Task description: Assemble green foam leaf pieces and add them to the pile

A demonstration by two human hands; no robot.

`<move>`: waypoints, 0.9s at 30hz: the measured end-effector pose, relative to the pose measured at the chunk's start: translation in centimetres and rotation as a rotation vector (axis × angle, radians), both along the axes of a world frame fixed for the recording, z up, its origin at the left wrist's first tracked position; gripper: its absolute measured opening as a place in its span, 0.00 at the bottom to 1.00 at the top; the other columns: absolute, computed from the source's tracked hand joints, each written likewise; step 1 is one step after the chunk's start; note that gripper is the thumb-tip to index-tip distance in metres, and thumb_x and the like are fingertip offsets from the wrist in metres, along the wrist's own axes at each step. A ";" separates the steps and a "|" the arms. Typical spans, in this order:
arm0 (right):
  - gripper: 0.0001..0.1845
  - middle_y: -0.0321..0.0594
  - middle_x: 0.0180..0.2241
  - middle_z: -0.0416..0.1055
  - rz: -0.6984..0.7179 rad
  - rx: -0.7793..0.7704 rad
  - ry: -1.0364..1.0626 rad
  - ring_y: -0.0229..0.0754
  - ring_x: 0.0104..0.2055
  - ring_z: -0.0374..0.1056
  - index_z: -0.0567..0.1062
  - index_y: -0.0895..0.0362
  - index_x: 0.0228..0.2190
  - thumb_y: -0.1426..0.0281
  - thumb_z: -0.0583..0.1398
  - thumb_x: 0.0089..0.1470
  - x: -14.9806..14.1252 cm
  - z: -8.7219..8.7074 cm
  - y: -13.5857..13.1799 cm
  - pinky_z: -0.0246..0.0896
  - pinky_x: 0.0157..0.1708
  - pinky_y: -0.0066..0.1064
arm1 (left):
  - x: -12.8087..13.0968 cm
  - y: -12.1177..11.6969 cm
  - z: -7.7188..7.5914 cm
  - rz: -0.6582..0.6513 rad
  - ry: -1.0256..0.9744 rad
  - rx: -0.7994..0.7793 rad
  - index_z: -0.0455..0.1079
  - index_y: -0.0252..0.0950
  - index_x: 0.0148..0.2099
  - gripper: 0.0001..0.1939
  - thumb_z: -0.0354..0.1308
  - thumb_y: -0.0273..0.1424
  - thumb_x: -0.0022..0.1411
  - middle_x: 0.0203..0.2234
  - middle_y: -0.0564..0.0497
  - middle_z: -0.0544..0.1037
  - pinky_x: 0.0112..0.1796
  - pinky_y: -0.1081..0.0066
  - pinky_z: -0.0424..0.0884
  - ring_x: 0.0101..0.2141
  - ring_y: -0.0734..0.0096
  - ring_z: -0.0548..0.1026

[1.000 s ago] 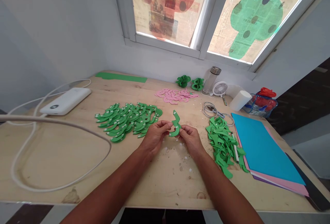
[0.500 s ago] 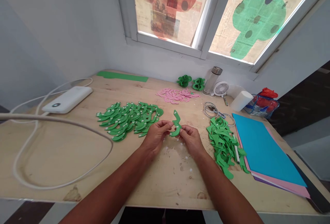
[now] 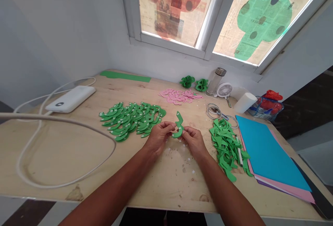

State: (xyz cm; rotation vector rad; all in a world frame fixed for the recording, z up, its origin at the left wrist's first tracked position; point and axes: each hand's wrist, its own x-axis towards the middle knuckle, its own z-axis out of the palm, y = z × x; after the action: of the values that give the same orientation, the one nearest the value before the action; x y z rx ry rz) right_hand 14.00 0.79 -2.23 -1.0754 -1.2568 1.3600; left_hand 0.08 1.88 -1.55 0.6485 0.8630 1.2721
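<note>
Both of my hands pinch one curved green foam piece [image 3: 179, 126] just above the wooden table [image 3: 78, 156]. My left hand [image 3: 158, 136] grips its left end with closed fingers. My right hand [image 3: 193, 139] pinches its lower right part. To the left lies a pile of similar green curved pieces [image 3: 131, 118] with small white tabs. Right of my hands is a heap of green foam offcuts [image 3: 226, 142] with a white pen [image 3: 238, 151] on it. Small white bits litter the table under my hands.
Pink cut pieces [image 3: 179, 96], two green foam flowers [image 3: 194, 82], a bottle [image 3: 216, 79], a small fan [image 3: 224, 90], a white roll [image 3: 244, 102] and scissors [image 3: 218, 112] stand behind. Coloured sheets [image 3: 267, 153] lie right. A power bank [image 3: 70, 98] and white cable [image 3: 52, 122] lie left.
My hands and the green piece stay almost still; the view has shifted slightly, so everything sits a little to the right in the frame.
</note>
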 end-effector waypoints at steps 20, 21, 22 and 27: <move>0.15 0.37 0.22 0.70 0.011 0.041 -0.016 0.35 0.24 0.62 0.78 0.58 0.33 0.61 0.61 0.47 0.2 -0.2 0.0 0.53 0.25 0.25 | 0.2 -0.7 1.7 0.037 -0.051 0.035 0.70 0.33 0.22 0.07 0.65 0.27 0.40 0.17 0.53 0.73 0.29 0.74 0.64 0.22 0.76 0.69; 0.15 0.37 0.22 0.70 0.012 0.044 -0.014 0.35 0.24 0.62 0.78 0.58 0.33 0.61 0.61 0.47 0.2 -0.3 0.1 0.53 0.25 0.26 | 0.2 -0.7 1.8 0.042 -0.048 0.038 0.70 0.33 0.22 0.07 0.65 0.28 0.40 0.17 0.53 0.73 0.29 0.74 0.64 0.22 0.76 0.69; 0.14 0.37 0.22 0.71 0.013 0.047 -0.012 0.36 0.25 0.62 0.78 0.58 0.33 0.61 0.61 0.47 0.2 -0.3 0.1 0.54 0.25 0.26 | 0.2 -0.7 1.8 0.048 -0.044 0.041 0.70 0.33 0.22 0.07 0.65 0.28 0.40 0.17 0.53 0.73 0.29 0.74 0.64 0.22 0.76 0.69; 0.14 0.38 0.22 0.71 0.013 0.050 -0.015 0.36 0.25 0.62 0.78 0.57 0.33 0.60 0.61 0.47 0.2 -0.5 0.1 0.54 0.26 0.26 | 0.3 -0.8 1.8 0.076 -0.027 0.044 0.69 0.33 0.22 0.08 0.65 0.29 0.40 0.17 0.53 0.73 0.28 0.73 0.63 0.22 0.75 0.69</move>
State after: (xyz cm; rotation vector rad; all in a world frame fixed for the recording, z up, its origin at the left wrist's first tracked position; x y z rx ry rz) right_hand 14.15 0.89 -2.71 -1.0467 -1.3039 1.3258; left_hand 0.40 1.09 0.26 0.6370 0.8461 1.3684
